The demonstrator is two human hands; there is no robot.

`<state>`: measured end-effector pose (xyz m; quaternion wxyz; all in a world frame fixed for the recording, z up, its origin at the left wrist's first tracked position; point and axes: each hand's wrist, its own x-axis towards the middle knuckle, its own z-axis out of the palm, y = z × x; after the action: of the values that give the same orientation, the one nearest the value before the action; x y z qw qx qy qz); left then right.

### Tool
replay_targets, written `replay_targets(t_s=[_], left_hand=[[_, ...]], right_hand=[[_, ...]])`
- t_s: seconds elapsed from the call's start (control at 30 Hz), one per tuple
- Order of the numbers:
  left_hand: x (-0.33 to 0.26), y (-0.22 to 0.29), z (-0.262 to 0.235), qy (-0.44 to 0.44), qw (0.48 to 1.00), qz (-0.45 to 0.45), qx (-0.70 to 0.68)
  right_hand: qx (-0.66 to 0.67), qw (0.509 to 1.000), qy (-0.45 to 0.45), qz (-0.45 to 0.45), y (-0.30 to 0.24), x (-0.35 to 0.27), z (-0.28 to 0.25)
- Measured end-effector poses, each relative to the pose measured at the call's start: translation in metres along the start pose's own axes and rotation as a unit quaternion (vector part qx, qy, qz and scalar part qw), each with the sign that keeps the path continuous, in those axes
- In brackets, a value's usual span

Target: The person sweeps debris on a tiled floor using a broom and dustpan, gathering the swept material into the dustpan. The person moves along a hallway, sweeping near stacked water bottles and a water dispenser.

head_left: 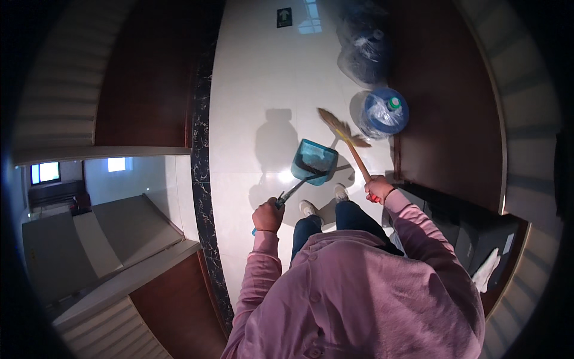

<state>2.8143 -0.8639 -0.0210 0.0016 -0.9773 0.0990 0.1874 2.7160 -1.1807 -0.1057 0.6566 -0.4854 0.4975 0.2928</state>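
My left hand (268, 216) is closed around the handle of a teal dustpan (306, 145), whose pan sits ahead of my shoes with some dark debris in it. In my right hand (378, 188) is the wooden handle of a broom (357, 157), gripped near my right side. Its straw bristles fan out just beyond and to the right of the dustpan, apart from it. Something red shows at my right hand; I cannot make out what it is. Both my sleeves are pink.
A blue water jug (386, 112) with a green cap stands to the right of the broom bristles. Farther off are plastic-wrapped blue jugs (366, 54). Brown panels line the right side. A black marbled strip (201, 131) borders the pale tiled floor (239, 84) on the left, beside a doorway.
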Motion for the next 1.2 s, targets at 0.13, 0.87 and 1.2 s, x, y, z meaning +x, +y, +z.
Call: replay_targets(t_s=[0.13, 0.87, 1.2], left_hand=[[0.022, -0.005, -0.006, 0.018, 0.999, 0.024, -0.026], [0.156, -0.138, -0.083, 0.104, 0.992, 0.032, -0.068], [0.283, -0.104, -0.110, 0.085, 0.996, 0.007, -0.040]], right_hand=[[0.027, 0.999, -0.021, 0.042, -0.021, 0.023, 0.004], [0.014, 0.997, -0.024, -0.074, -0.144, 0.004, 0.132], [0.034, 0.996, -0.018, -0.084, -0.276, 0.101, 0.122]])
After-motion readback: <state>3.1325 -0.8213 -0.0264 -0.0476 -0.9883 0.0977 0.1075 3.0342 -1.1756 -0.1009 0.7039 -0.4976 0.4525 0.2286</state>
